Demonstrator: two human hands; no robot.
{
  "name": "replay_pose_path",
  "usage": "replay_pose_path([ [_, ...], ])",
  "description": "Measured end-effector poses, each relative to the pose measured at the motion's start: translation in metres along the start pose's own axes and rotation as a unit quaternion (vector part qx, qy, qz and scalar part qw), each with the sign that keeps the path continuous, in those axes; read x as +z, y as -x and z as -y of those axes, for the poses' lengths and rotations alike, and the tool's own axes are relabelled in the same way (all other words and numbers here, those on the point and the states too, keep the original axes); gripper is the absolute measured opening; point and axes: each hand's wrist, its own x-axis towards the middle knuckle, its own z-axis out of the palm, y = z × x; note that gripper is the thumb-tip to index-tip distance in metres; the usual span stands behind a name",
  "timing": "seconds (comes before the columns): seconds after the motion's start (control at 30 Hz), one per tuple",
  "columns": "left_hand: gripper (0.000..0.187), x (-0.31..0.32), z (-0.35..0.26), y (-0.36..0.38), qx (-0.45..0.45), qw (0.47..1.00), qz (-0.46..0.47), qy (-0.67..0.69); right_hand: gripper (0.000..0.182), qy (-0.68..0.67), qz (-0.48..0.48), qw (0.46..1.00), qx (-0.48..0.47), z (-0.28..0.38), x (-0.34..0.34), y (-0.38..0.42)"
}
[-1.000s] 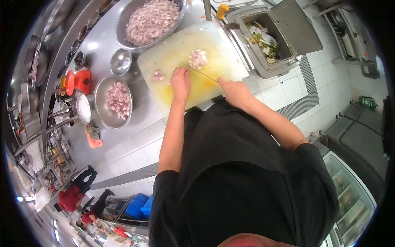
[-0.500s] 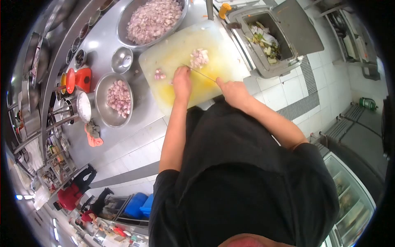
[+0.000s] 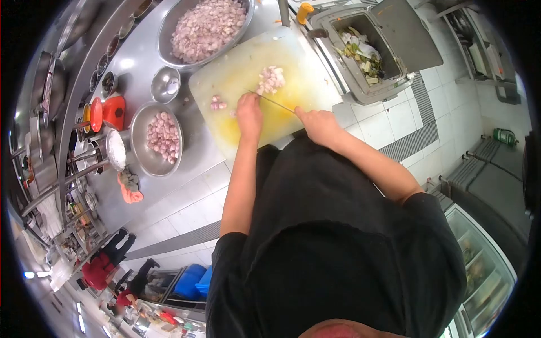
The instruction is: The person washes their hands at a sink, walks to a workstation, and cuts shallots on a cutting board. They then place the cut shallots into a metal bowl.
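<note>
Left to right, head view. Red scale [image 3: 115,112] on the counter [image 3: 194,132]. Beside it, a medium bowl [image 3: 138,145] with peeled shallots [image 3: 164,137] in it; small bowl [image 3: 165,85] just above, looks to hold nothing but glare. Big bowl [image 3: 164,44] farther up, heaped with cut shallots [image 3: 207,31], near the board [image 3: 220,79].

On the board's left part: a few shallots [image 3: 217,103], apart from the left hand [image 3: 249,115].

Left hand: back upward, fingers bunched together and curled, tips at the far end of the knife [image 3: 276,103]. Whether they pinch a piece cannot be told; the hand covers it. Forearm nearly upright in view, wrist close to straight.

Knife: slants across the board from the left fingertips down to the right hand [image 3: 321,125]. Chopped pile [image 3: 271,80] lies just beyond the blade.

Right hand: over the board's near edge, fingers wrapped closely around the knife's handle. Forearm slants down and rightward to the sleeve [image 3: 431,217].

Far right of the board: open bin [image 3: 389,90] with scraps [image 3: 363,56].
</note>
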Motion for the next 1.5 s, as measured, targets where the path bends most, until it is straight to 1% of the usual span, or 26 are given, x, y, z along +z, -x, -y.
replay_pose_path([
  [0.07, 0.007, 0.007, 0.002, -0.001, 0.008, 1.000, -0.007, 0.002, 0.026, -0.010, -0.016, 1.000, 0.008, -0.001, -0.007, 0.001],
  [0.13, 0.008, 0.007, 0.003, -0.003, 0.002, 1.000, -0.016, -0.024, 0.029, 0.003, 0.025, 1.000, -0.002, 0.002, -0.016, -0.001],
  [0.23, 0.009, 0.003, 0.001, 0.001, -0.001, 1.000, -0.004, -0.022, 0.032, -0.007, 0.046, 0.999, 0.009, 0.003, -0.014, 0.000],
  [0.37, 0.009, 0.005, 0.006, -0.001, -0.010, 1.000, 0.000, -0.029, 0.032, -0.030, 0.043, 0.999, -0.013, 0.002, -0.022, -0.004],
  [0.43, 0.009, 0.004, 0.007, 0.003, 0.011, 0.999, -0.002, -0.032, 0.031, -0.024, 0.087, 0.996, 0.014, 0.007, -0.027, -0.001],
  [0.5, 0.010, 0.002, 0.007, 0.004, 0.011, 0.999, 0.013, -0.029, 0.031, -0.044, 0.093, 0.994, 0.023, -0.001, -0.012, -0.009],
  [0.57, 0.012, -0.009, 0.003, -0.003, 0.015, 0.999, 0.020, -0.030, 0.032, -0.062, 0.094, 0.993, 0.026, -0.005, -0.016, -0.016],
  [0.63, 0.018, -0.037, -0.002, 0.007, 0.025, 0.996, -0.035, -0.077, 0.033, -0.074, 0.067, 0.995, 0.025, -0.002, -0.020, -0.012],
  [0.67, 0.018, -0.049, -0.001, 0.011, 0.024, 0.996, -0.034, -0.081, 0.033, -0.077, 0.067, 0.995, 0.022, -0.001, -0.021, -0.010],
  [0.73, 0.020, -0.074, 0.003, 0.021, -0.010, 0.990, -0.044, -0.130, 0.031, -0.061, 0.114, 0.992, -0.010, 0.000, -0.022, -0.003],
  [0.77, 0.017, -0.079, 0.008, 0.025, -0.049, 0.993, 0.008, -0.105, 0.031, -0.062, 0.114, 0.992, -0.009, -0.001, -0.017, -0.002],
  [0.8, 0.017, -0.075, 0.013, 0.028, -0.048, 0.993, 0.008, -0.105, 0.032, -0.065, 0.108, 0.992, 0.006, -0.004, -0.009, -0.005],
  [0.87, 0.014, -0.062, 0.018, 0.025, -0.083, 0.996, 0.014, -0.012, 0.032, -0.063, 0.100, 0.993, 0.018, -0.006, -0.011, -0.011],
  [0.93, 0.014, -0.047, 0.012, 0.020, -0.071, 0.997, 0.029, -0.004, 0.030, -0.080, 0.053, 0.995, 0.014, -0.003, -0.012, -0.006],
  [0.97, 0.014, -0.037, 0.006, 0.014, -0.054, 0.998, 0.038, 0.004, 0.030, -0.075, 0.054, 0.996, 0.015, -0.002, -0.013, -0.005],
  [1.03, 0.013, -0.027, -0.003, 0.007, -0.057, 0.998, 0.038, 0.002, 0.025, -0.038, 0.023, 0.999, -0.008, 0.005, -0.020, -0.002],
  [1.13, 0.012, -0.024, -0.005, 0.001, -0.057, 0.997, 0.040, -0.014, 0.020, -0.006, 0.019, 1.000, -0.023, 0.012, -0.040, 0.008],
  [1.17, 0.012, -0.024, -0.005, 0.003, -0.053, 0.997, 0.042, -0.025, 0.020, -0.006, 0.022, 0.999, -0.024, 0.010, -0.031, 0.006],
  [1.23, 0.012, -0.025, -0.005, 0.005, -0.052, 0.998, 0.041, -0.019, 0.022, -0.004, -0.015, 0.999, -0.031, 0.004, -0.012, 0.002],
  [1.3, 0.012, -0.021, -0.006, -0.002, -0.042, 0.998, 0.033, -0.011, 0.023, 0.012, -0.010, 0.999, -0.031, 0.002, -0.009, 0.001],
  [1.37, 0.007, -0.020, -0.006, 0.004, -0.087, 0.995, 0.030, 0.023, 0.024, 0.024, 0.001, 0.999, -0.040, 0.003, -0.012, -0.003],
  [1.4, 0.007, -0.022, -0.004, 0.009, -0.093, 0.995, 0.037, 0.020, 0.026, 0.006, 0.013, 0.999, -0.029, 0.005, -0.012, 0.001],
  [1.5, 0.010, -0.019, -0.004, 0.000, -0.055, 0.998, 0.029, -0.001, 0.031, -0.025, 0.030, 0.999, -0.020, -0.005, 0.001, -0.006],
])
